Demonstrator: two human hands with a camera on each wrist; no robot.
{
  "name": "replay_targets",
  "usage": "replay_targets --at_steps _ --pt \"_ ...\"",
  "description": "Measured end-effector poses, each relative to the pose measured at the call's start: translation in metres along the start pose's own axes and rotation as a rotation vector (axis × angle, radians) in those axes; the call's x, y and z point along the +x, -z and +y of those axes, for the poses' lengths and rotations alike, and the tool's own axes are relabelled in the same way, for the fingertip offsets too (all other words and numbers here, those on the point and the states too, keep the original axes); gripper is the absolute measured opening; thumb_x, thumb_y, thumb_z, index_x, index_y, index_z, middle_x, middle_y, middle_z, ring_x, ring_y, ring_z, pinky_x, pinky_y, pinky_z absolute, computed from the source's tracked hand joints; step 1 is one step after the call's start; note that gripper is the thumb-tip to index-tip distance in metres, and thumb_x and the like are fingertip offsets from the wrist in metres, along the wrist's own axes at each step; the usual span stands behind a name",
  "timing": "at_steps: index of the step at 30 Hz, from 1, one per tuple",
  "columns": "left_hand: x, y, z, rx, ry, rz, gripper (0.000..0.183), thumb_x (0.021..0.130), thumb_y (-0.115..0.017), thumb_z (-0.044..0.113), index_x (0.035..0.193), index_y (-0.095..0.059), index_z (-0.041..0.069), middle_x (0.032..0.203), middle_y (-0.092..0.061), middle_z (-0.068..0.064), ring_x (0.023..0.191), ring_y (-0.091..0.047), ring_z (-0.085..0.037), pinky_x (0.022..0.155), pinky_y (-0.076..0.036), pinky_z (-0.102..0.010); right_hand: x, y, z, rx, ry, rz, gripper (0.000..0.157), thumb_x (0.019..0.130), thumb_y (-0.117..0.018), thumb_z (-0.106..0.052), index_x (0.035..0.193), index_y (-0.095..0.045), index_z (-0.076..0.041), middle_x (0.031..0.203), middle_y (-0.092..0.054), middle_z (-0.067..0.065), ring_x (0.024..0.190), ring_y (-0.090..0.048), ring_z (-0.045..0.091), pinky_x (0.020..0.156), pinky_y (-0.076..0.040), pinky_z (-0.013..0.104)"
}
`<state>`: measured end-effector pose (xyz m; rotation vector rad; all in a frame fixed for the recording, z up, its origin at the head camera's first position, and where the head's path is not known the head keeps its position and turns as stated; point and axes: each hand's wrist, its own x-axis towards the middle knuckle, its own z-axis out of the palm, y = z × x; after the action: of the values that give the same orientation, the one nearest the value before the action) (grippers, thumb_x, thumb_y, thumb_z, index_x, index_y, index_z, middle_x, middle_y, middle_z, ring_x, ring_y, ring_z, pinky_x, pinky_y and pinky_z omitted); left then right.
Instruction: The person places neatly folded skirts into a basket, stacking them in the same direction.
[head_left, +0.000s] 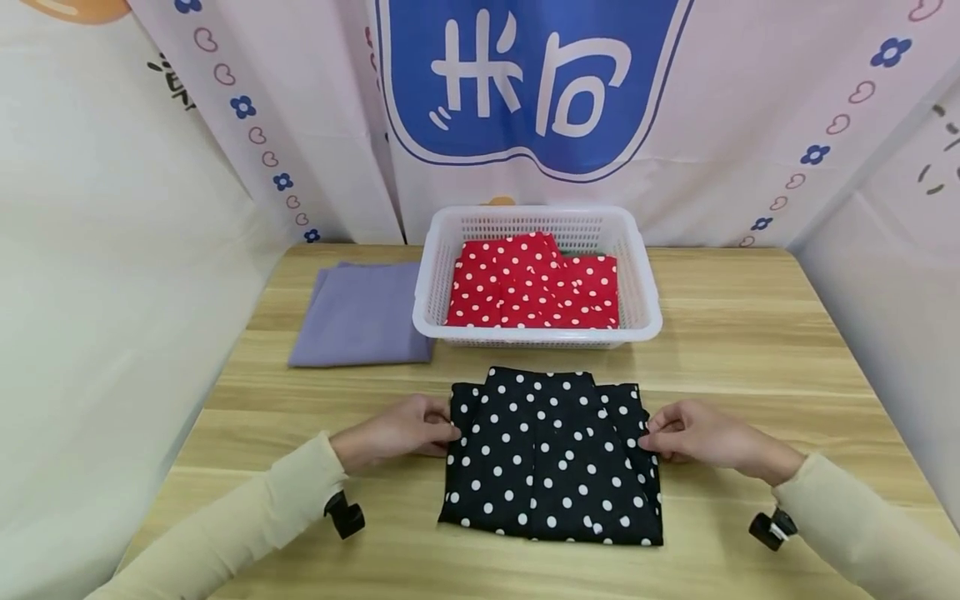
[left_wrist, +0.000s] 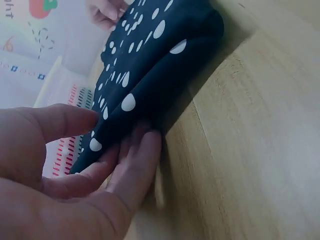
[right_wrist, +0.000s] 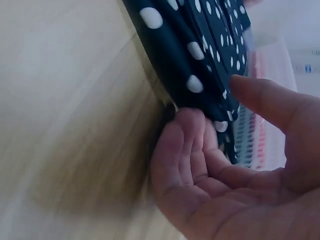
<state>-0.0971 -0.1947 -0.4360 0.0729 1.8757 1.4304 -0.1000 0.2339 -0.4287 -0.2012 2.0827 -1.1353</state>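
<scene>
A folded black cloth with white polka dots (head_left: 551, 458) lies on the wooden table in front of me. At its left edge, my left hand (head_left: 408, 429) has the thumb on top and the fingers tucked under the side, gripping it. On the opposite edge my right hand (head_left: 697, 437) holds the cloth in the same way, thumb above and fingers curled beneath. The left wrist view shows the layered side of the black cloth (left_wrist: 150, 75) between thumb and fingers. In the right wrist view, fingertips (right_wrist: 190, 120) meet the cloth's lower edge.
Behind the black cloth stands a white plastic basket (head_left: 648, 308) holding folded red polka-dot cloth (head_left: 536, 283), with a bit of green showing at its back. A folded purple cloth (head_left: 360, 317) lies left of the basket. Printed curtains (head_left: 337, 100) hang around the table (head_left: 750, 333).
</scene>
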Motion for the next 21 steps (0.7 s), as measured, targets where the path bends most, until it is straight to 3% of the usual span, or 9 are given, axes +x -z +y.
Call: replay_targets --at_steps 4,7,10,14,17,21 --pt "-0.001 -0.005 -0.003 -0.027 -0.031 0.016 0.028 0.092 -0.064 0.011 0.113 -0.057 -0.006 0.097 -0.071 -0.012 0.095 -0.069 -0.018 0.084 -0.061 -0.038 -0.001 -0.009 -0.001 0.029 0.063 0.005 0.028 0.091 -0.065 -0.024 0.098 -0.06 0.002 0.088 -0.063 0.005 0.078 -0.059 0.01 0.067 -0.056 0.022" --pt "0.0 -0.007 -0.007 -0.057 -0.034 0.04 0.023 0.091 -0.064 0.011 0.107 -0.058 -0.005 0.083 -0.068 -0.005 0.089 -0.068 -0.016 0.082 -0.061 -0.038 0.0 -0.013 0.0 0.13 0.058 -0.007 0.024 0.093 -0.061 -0.016 0.103 -0.057 0.005 0.099 -0.067 0.011 0.09 -0.065 0.013 0.079 -0.06 0.026" --pt "0.003 -0.009 -0.012 -0.097 -0.029 0.075 0.019 0.091 -0.064 0.01 0.101 -0.06 -0.006 0.076 -0.065 -0.002 0.084 -0.068 -0.014 0.079 -0.062 -0.037 0.001 -0.014 0.004 0.202 0.024 0.009 0.021 0.093 -0.06 -0.016 0.097 -0.055 0.004 0.107 -0.069 0.012 0.1 -0.067 0.016 0.084 -0.061 0.032" --pt "0.006 -0.011 -0.021 -0.168 -0.032 0.103 0.021 0.09 -0.064 0.006 0.105 -0.063 -0.01 0.089 -0.072 -0.007 0.085 -0.071 -0.018 0.078 -0.062 -0.034 0.003 -0.016 0.01 0.222 -0.016 0.019 0.027 0.091 -0.066 -0.023 0.093 -0.057 0.002 0.101 -0.072 0.011 0.097 -0.071 0.02 0.082 -0.061 0.037" --pt "0.007 -0.011 -0.025 -0.208 -0.045 0.104 0.025 0.09 -0.064 0.005 0.108 -0.062 -0.012 0.098 -0.072 -0.012 0.088 -0.072 -0.021 0.078 -0.062 -0.032 0.003 -0.017 0.015 0.232 -0.028 0.01 0.032 0.089 -0.069 -0.025 0.099 -0.06 0.004 0.096 -0.073 0.01 0.091 -0.073 0.022 0.08 -0.061 0.037" --pt "0.002 -0.011 -0.022 -0.243 -0.066 0.088 0.029 0.09 -0.064 0.005 0.111 -0.06 -0.013 0.099 -0.073 -0.013 0.089 -0.072 -0.02 0.078 -0.061 -0.03 -0.001 -0.015 0.018 0.244 -0.004 0.003 0.029 0.09 -0.067 -0.023 0.098 -0.059 0.004 0.095 -0.073 0.011 0.091 -0.073 0.022 0.079 -0.061 0.036"
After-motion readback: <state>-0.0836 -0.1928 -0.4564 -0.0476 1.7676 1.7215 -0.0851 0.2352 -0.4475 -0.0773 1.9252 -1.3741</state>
